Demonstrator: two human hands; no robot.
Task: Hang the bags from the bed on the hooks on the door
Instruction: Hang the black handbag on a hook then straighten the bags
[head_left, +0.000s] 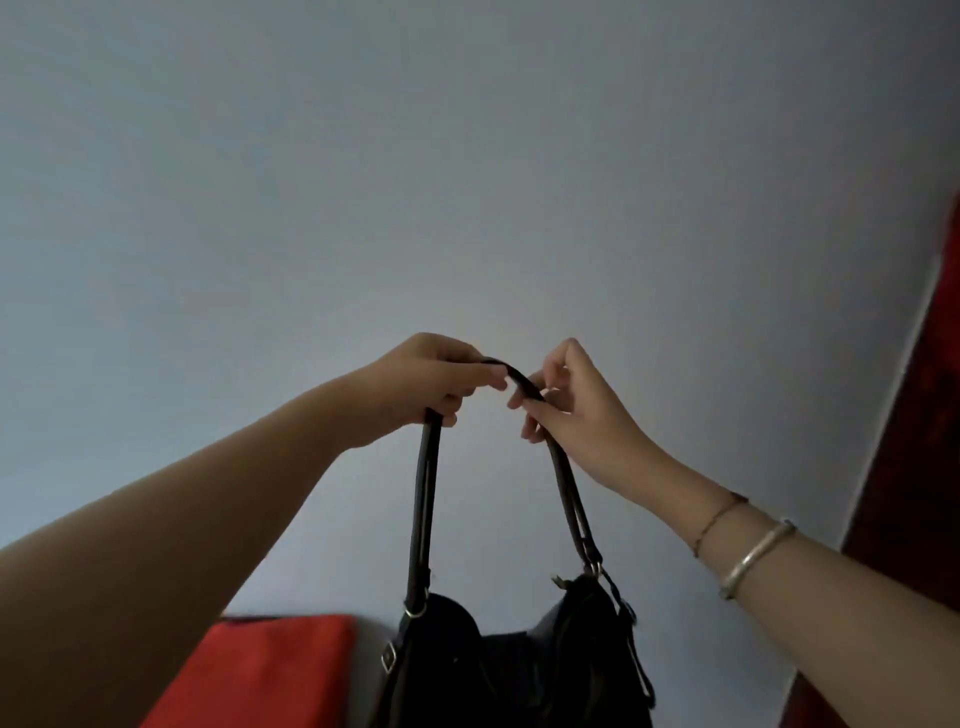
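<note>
Both hands grip the black bag's strap (511, 376) at its crest, left hand (434, 382) closed round it, right hand (569, 410) pinching just beside; the black bag (514, 660) hangs straight below against the pale surface (467, 182); no hook is visible; a red bag (265, 670) sits lower left.

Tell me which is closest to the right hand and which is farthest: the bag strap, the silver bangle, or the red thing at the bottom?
From the right hand, in the head view:
1. The bag strap, pinched in its fingers, so touching.
2. The silver bangle, down the same arm, past the wrist.
3. The red thing, far off at the lower left, beyond the black bag.
</note>
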